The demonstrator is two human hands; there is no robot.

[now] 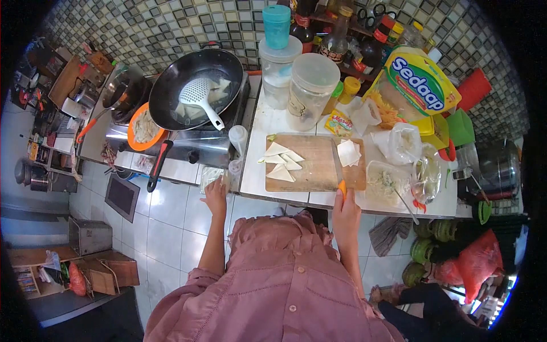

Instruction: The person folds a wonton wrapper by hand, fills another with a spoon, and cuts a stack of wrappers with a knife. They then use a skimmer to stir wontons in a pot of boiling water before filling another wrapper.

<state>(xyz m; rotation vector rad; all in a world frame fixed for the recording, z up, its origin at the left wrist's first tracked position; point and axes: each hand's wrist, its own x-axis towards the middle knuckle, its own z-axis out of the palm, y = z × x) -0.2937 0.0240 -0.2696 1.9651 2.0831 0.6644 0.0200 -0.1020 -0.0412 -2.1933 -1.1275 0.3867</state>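
A kitchen with walls of small cream, grey and dark mosaic tiles (148,34). A black long-handled frying pan (165,74) sits on a silver metal gas stove (188,149), near a white-tiled counter (256,176) bearing a light wooden cutting board (313,171), clear plastic canisters (312,91) and dark glass bottles (335,43) (several seasoning-sized, close to the wall).
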